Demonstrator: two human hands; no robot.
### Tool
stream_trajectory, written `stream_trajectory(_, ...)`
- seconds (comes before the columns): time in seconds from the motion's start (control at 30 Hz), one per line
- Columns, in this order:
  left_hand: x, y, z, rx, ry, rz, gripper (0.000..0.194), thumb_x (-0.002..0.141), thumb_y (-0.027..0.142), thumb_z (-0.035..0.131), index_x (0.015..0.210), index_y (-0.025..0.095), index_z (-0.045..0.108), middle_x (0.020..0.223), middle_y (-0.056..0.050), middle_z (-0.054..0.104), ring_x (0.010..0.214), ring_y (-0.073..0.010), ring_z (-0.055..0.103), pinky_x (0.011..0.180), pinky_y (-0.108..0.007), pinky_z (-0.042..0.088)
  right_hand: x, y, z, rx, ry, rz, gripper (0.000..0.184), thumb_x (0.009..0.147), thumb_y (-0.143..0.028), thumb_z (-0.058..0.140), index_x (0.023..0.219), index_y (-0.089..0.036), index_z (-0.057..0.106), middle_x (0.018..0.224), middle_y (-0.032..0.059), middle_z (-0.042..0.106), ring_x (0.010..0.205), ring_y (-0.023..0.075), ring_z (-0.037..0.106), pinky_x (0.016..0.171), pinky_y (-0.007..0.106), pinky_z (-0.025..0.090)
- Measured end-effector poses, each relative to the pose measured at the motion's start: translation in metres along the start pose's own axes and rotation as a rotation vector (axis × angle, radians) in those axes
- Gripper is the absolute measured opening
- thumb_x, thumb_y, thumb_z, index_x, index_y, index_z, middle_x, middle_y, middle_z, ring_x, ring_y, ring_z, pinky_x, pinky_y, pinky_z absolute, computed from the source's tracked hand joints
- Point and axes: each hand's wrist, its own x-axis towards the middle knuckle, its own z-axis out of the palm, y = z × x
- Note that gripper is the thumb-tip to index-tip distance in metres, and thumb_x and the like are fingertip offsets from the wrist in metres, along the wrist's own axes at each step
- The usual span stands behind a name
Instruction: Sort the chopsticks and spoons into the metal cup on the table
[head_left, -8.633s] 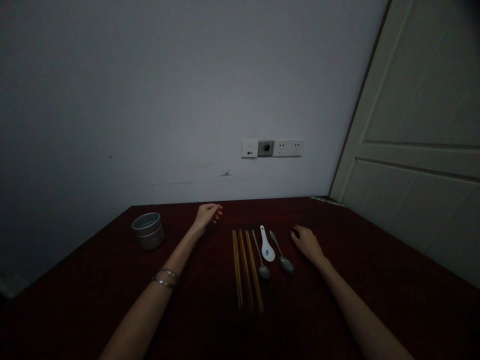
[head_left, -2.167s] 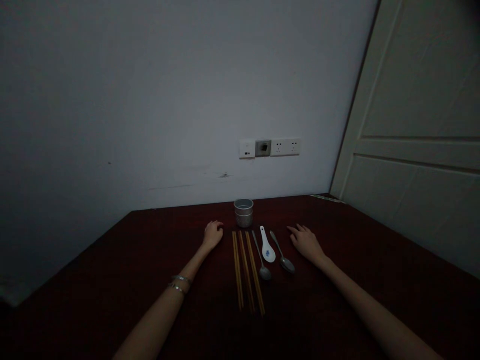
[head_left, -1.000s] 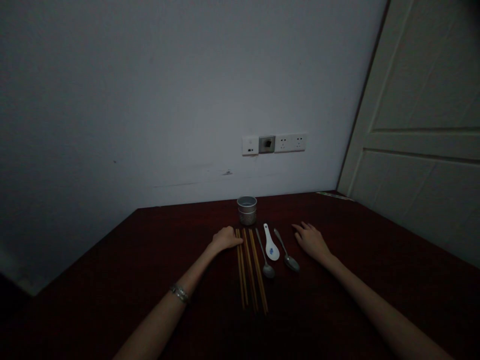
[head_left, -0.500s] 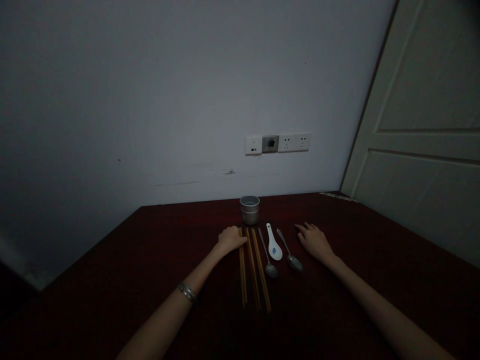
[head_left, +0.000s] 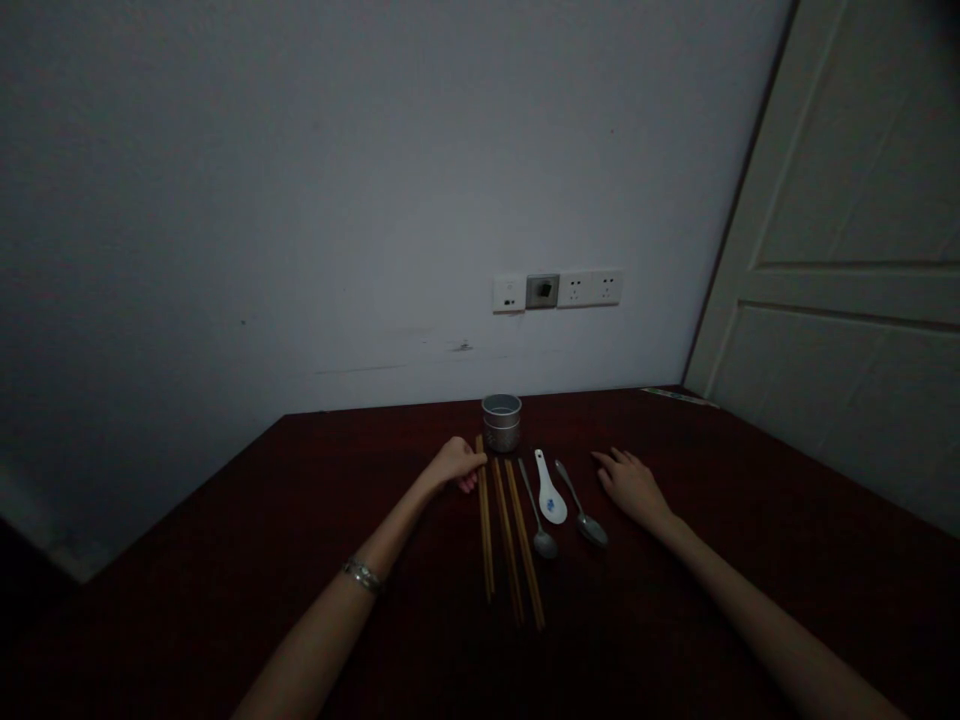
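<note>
Pinched between the thumb and fingers of my left hand [head_left: 457, 462] are the upper ends of the leftmost pair of chopsticks [head_left: 486, 540]; their lower ends point toward me. Two more pairs, a middle pair of chopsticks [head_left: 508, 545] and a right pair of chopsticks [head_left: 526, 550], lie beside them. To their right come a long-handled metal spoon [head_left: 545, 544], a white soup spoon [head_left: 552, 500] with a blue mark, and a larger metal spoon [head_left: 592, 529]. A metal cup [head_left: 502, 424] stands upright just behind the chopsticks. My right hand [head_left: 630, 484] rests on the table, fingers spread, holding nothing.
The dark red table [head_left: 360, 440] meets a pale wall [head_left: 375, 200] with a row of sockets [head_left: 574, 289]. A white panelled door [head_left: 847, 280] stands at the right. A thin flat strip [head_left: 681, 397] lies at the far right table edge.
The metal cup has gone from the far left to behind the chopsticks. My left hand has since gripped the leftmost chopsticks and raised their top ends slightly. My right hand stays put.
</note>
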Motion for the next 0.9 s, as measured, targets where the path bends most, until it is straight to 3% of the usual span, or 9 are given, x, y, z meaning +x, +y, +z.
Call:
stream_trajectory(0.17,-0.015,0.023,-0.021,-0.124,0.09,0.098,0.024,0.076,0.021,0.047,0.054,0.012,0.049,0.042,0.001,0.053,0.038,-0.0097,0.053,0.046,-0.023,0.047,0.001,0.002,-0.009,0.12,0.039,0.007,0.041,0.083,-0.025,0.038,0.12,-0.015,0.053,0.127,0.0159,0.047,0.119,0.0273,0.041,0.093,0.04,0.036)
stream_trajectory(0.33,-0.03,0.041,-0.033,-0.1,0.234,0.243,0.021,0.076,0.026,0.05,0.061,0.012,0.052,0.047,-0.001,0.056,0.041,-0.0089,0.054,0.044,-0.019,0.044,0.005,-0.021,-0.057,0.539,0.171,-0.051,0.036,0.079,-0.024,0.042,0.109,-0.014,0.059,0.116,0.0114,0.057,0.109,0.022,0.051,0.095,0.036,0.036)
stream_trajectory(0.4,-0.037,0.046,-0.033,-0.056,0.302,0.304,0.021,0.076,0.029,0.051,0.065,0.011,0.054,0.05,-0.002,0.057,0.043,-0.009,0.055,0.044,-0.018,0.041,0.002,-0.047,-0.082,0.832,0.107,-0.084,0.03,0.078,-0.029,0.047,0.1,-0.017,0.064,0.104,0.0093,0.064,0.099,0.0213,0.057,0.09,0.036,0.041)
stream_trajectory(0.5,-0.047,0.054,-0.031,0.027,0.413,0.384,0.024,0.074,0.033,0.052,0.065,0.011,0.056,0.052,-0.002,0.057,0.047,-0.0097,0.054,0.045,-0.018,0.038,-0.007,-0.096,-0.109,1.269,-0.201,-0.181,0.035,0.074,-0.035,0.056,0.101,-0.014,0.063,0.097,0.0103,0.067,0.091,0.0219,0.061,0.081,0.037,0.047)
stream_trajectory(0.57,-0.054,0.059,-0.029,0.08,0.486,0.424,0.025,0.073,0.034,0.053,0.063,0.012,0.056,0.053,-0.002,0.057,0.05,-0.0101,0.053,0.047,-0.019,0.036,-0.013,-0.124,-0.117,1.401,-0.301,-0.225,0.042,0.067,-0.036,0.065,0.101,-0.013,0.062,0.097,0.0101,0.067,0.09,0.021,0.062,0.082,0.037,0.047)
stream_trajectory(0.7,-0.061,0.064,-0.027,0.138,0.579,0.482,0.024,0.072,0.033,0.053,0.061,0.012,0.057,0.055,-0.001,0.056,0.052,-0.0094,0.05,0.049,-0.019,0.034,-0.013,-0.153,-0.119,1.413,-0.383,-0.267,0.044,0.058,-0.039,0.071,0.09,-0.009,0.065,0.085,0.0091,0.068,0.077,0.0184,0.063,0.075,0.033,0.049)
stream_trajectory(0.9,-0.066,0.066,-0.027,0.161,0.599,0.455,0.023,0.072,0.033,0.054,0.063,0.012,0.058,0.056,0.0,0.055,0.052,-0.0087,0.048,0.051,-0.019,0.034,-0.008,-0.156,-0.113,1.403,-0.464,-0.273,0.041,0.061,-0.051,0.065,0.072,-0.011,0.065,0.069,0.0051,0.068,0.056,0.0123,0.058,0.055,0.026,0.048)
